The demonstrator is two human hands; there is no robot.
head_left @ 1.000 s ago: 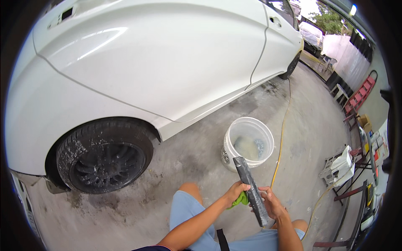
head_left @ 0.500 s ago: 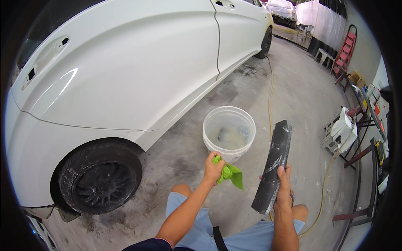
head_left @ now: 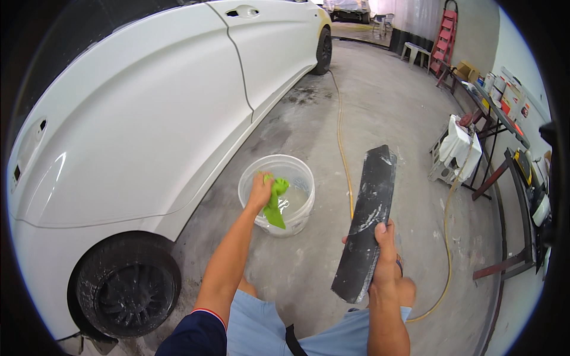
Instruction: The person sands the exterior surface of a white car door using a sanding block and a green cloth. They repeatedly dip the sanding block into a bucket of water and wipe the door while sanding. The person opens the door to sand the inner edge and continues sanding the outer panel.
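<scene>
My left hand (head_left: 260, 191) is closed around a bunched bright green cloth (head_left: 275, 204), whose loose end hangs down. Hand and cloth are over the white plastic bucket (head_left: 247, 207), which has cloudy water (head_left: 292, 202) at its bottom. To the right, my right hand (head_left: 387, 252) grips a long dark grey panel-like piece (head_left: 367, 222) near its lower part, thumb on the front face. White streaks and smudges mark that piece, and it is held up at a slant, apart from the bucket. Most of my right fingers are hidden behind it.
A white car (head_left: 154, 113) with a black wheel (head_left: 130, 296) fills the left side. A yellowish hose (head_left: 341, 130) runs along the grey concrete floor (head_left: 409, 136). At right are a white-draped stool (head_left: 454, 148), a cluttered bench (head_left: 499, 113) and a red stepladder (head_left: 444, 38).
My left hand with the green cloth has moved forward from the bucket's near side to over its opening. The view has shifted right. My right hand still holds the dark piece.
</scene>
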